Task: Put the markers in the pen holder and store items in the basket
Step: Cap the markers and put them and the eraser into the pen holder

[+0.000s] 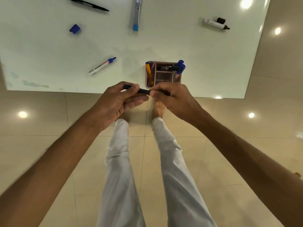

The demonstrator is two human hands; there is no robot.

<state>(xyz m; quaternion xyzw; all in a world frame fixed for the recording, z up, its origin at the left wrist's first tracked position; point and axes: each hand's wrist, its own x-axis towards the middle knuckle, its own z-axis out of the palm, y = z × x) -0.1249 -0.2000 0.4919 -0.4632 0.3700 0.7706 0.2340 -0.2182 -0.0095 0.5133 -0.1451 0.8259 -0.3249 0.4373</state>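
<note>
Both hands hold one dark blue marker (144,91) level, just off the table's near edge. My left hand (120,102) grips its left end and my right hand (172,97) pinches its right end. Just beyond them stands the pink pen holder (147,79), with an orange pen, blue markers and a black marker lying across its top. An uncapped white marker with a blue tip (101,66) lies left of the holder. A blue cap (75,29) sits farther back on the left. At the far right lies an uncapped white marker (214,24) beside its black cap (221,20).
On the white table (205,63), a black pen (89,4) lies at the far left. A silver and blue tool (136,15) lies at the far middle. Below the hands are my legs in white trousers, bare feet and a glossy tiled floor. No basket is in view.
</note>
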